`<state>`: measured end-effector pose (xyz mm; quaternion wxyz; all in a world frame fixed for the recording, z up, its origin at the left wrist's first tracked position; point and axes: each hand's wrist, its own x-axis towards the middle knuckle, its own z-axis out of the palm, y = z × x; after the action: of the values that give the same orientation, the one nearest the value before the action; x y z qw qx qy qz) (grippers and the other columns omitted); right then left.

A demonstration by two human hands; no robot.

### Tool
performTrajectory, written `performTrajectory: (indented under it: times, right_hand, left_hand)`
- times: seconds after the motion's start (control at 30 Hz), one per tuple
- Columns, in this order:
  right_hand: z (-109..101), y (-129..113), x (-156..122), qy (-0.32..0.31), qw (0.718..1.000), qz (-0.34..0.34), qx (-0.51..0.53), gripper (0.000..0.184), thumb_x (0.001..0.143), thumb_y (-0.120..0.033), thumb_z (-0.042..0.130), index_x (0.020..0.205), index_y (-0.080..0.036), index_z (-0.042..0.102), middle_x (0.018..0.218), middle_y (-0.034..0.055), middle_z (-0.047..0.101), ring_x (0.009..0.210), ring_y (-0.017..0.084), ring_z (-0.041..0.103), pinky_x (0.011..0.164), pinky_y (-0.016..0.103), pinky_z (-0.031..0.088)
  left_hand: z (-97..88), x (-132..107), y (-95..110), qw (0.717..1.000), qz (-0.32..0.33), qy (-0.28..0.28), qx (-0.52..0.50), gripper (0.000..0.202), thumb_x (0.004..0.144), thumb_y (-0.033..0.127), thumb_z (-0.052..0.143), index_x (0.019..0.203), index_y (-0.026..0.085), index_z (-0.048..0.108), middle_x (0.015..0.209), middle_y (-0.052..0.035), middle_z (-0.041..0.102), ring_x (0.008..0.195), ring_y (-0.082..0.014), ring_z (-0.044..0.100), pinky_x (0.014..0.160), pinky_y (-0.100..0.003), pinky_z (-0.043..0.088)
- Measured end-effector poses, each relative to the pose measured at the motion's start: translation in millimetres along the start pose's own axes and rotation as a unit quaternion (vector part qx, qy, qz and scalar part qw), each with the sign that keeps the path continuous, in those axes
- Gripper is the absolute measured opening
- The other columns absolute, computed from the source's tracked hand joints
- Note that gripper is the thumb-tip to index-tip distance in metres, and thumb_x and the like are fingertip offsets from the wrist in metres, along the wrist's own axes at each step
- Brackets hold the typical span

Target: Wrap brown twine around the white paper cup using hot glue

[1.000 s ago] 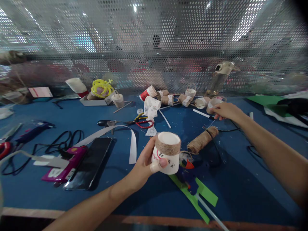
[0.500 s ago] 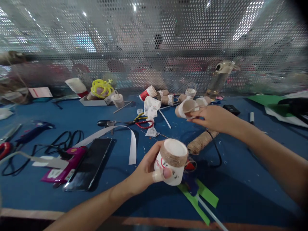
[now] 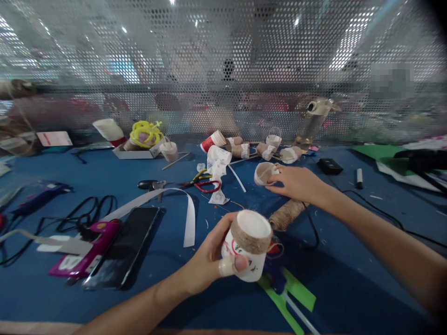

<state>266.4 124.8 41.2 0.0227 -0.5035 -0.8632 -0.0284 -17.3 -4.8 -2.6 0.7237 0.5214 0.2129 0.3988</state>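
My left hand (image 3: 213,253) grips a white paper cup (image 3: 248,246) upside down, with a band of brown twine wound around its upper part. My right hand (image 3: 296,182) reaches over the blue table and holds a small twine-wrapped paper cup (image 3: 264,173) by its rim, low above the table. A spool of brown twine (image 3: 286,214) lies between the two hands. A glue gun (image 3: 275,267) lies just under the white cup, partly hidden by it.
More wrapped cups (image 3: 244,148) and a red cup (image 3: 213,139) lie by the perforated metal screen. Scissors (image 3: 206,184), a black phone (image 3: 125,242), a pink device (image 3: 87,249), cables (image 3: 80,214), green paper strips (image 3: 293,291) and a clear bottle (image 3: 310,123) lie around on the table.
My right hand picked up a small wrapped cup at the back right and carried it left and down toward the middle. My left hand shifted the white cup slightly right and lower.
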Motion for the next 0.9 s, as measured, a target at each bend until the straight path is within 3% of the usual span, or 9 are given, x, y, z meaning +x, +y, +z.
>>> performTrajectory:
  times: [0.1,0.2,0.4,0.5,0.6,0.67,0.8,0.9]
  right_hand:
    - [13,27,10,-0.003,0.998,0.050,0.023,0.036,0.097,-0.047,0.057,0.107,-0.022,0.081,0.106,0.0151,0.077,0.085,0.031,0.074,0.064,0.034,0.048]
    - [22,50,15,-0.016,0.995,0.054,0.082,0.034,0.096,-0.050,0.059,0.106,-0.024,0.078,0.103,0.0087,0.081,0.091,0.028,0.075,0.071,0.033,0.052]
    - [12,75,11,-0.021,0.981,0.071,0.177,0.044,0.099,-0.058,0.049,0.121,-0.028,0.073,0.103,0.0050,0.081,0.081,0.022,0.075,0.073,0.032,0.054]
    - [6,76,11,-0.041,0.979,0.061,0.191,0.042,0.095,-0.059,0.056,0.115,-0.028,0.074,0.095,0.0036,0.080,0.076,0.021,0.072,0.071,0.031,0.053]
    - [10,70,16,-0.071,0.980,0.043,0.179,0.038,0.088,-0.063,0.065,0.090,-0.026,0.073,0.087,0.0026,0.078,0.079,0.023,0.071,0.071,0.032,0.050]
    - [16,64,22,-0.091,0.979,0.053,0.172,0.042,0.086,-0.065,0.065,0.081,-0.024,0.069,0.078,0.0026,0.076,0.071,0.022,0.071,0.066,0.031,0.048]
    - [23,59,36,-0.137,0.970,0.077,0.183,0.044,0.089,-0.065,0.062,0.078,-0.022,0.067,0.068,0.0032,0.075,0.054,0.019,0.069,0.057,0.031,0.048]
    - [14,61,41,-0.151,0.965,0.077,0.202,0.042,0.088,-0.063,0.066,0.078,-0.022,0.070,0.067,0.0042,0.076,0.050,0.019,0.069,0.054,0.030,0.050]
  left_hand:
    - [-2.3,-1,-3,1.000,-0.006,0.009,0.000,0.062,0.081,0.044,0.084,0.136,0.031,0.061,0.125,-0.0054,0.066,0.112,-0.0248,0.061,0.097,-0.033,0.045]
    - [-3.4,-3,-5,1.000,-0.009,0.016,-0.005,0.063,0.079,0.044,0.085,0.137,0.030,0.062,0.125,-0.0062,0.066,0.112,-0.0255,0.061,0.098,-0.034,0.045]
    - [-1.3,-3,-2,1.000,-0.015,0.023,-0.006,0.064,0.079,0.043,0.085,0.137,0.029,0.062,0.125,-0.0063,0.066,0.112,-0.0252,0.059,0.097,-0.033,0.045]
    - [-0.7,-2,0,0.999,-0.015,0.031,0.000,0.064,0.077,0.045,0.086,0.135,0.028,0.063,0.123,-0.0066,0.066,0.110,-0.0259,0.060,0.095,-0.033,0.046]
    - [-1.8,-2,-2,0.999,-0.018,0.030,-0.001,0.065,0.078,0.045,0.086,0.136,0.029,0.062,0.125,-0.0075,0.066,0.112,-0.0270,0.060,0.097,-0.035,0.046]
    - [-3.3,-2,-4,1.000,-0.015,0.027,-0.004,0.066,0.078,0.045,0.086,0.138,0.030,0.061,0.126,-0.0067,0.065,0.113,-0.0262,0.060,0.098,-0.034,0.046]
    - [-5.1,-3,-5,0.999,-0.016,0.029,-0.002,0.066,0.078,0.046,0.086,0.137,0.029,0.062,0.123,-0.0064,0.064,0.111,-0.0252,0.060,0.096,-0.033,0.046]
    - [-4.1,-4,-2,0.999,-0.016,0.032,-0.006,0.064,0.077,0.045,0.087,0.134,0.029,0.064,0.119,-0.0056,0.065,0.108,-0.0237,0.060,0.093,-0.032,0.047]
